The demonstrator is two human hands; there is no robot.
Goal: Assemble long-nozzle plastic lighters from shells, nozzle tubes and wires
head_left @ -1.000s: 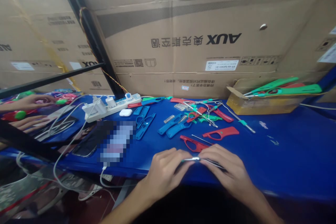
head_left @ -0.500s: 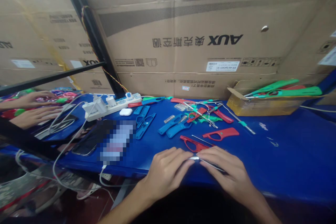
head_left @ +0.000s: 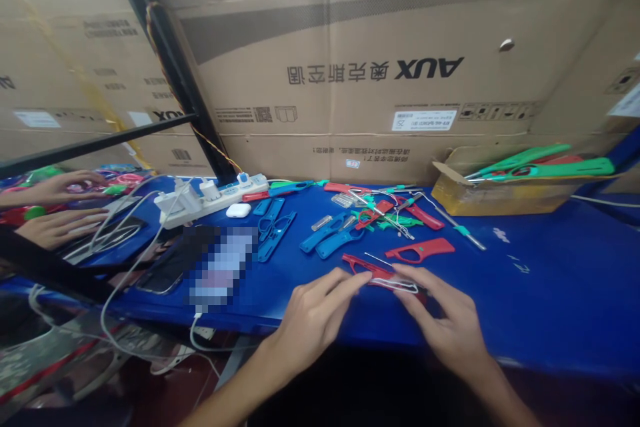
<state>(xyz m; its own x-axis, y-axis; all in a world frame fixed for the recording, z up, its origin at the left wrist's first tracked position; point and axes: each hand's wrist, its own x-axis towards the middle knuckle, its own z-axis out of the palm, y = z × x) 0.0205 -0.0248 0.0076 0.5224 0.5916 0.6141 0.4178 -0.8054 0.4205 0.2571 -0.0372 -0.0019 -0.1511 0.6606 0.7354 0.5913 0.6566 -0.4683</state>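
My left hand is closed in a pinch on one end of a looped white wire. Beside the wire's other end is my right hand, its thumb and forefinger spread with a gap between them. Whether the right thumb touches the wire, I cannot tell. Just beyond the fingertips lies a red lighter shell half, partly hidden by the hands. A thin metal rod rests by it. Farther back is another red lighter handle half.
Blue shell halves and a tangle of lighter parts lie behind. A cardboard box holds green lighters. At left are a power strip, a white earbud case, phones, cables, and another person's hands.
The short silvery piece between my fingers no longer shows; a white wire loop now does. My hands have moved slightly up the table, and my right fingers have spread.
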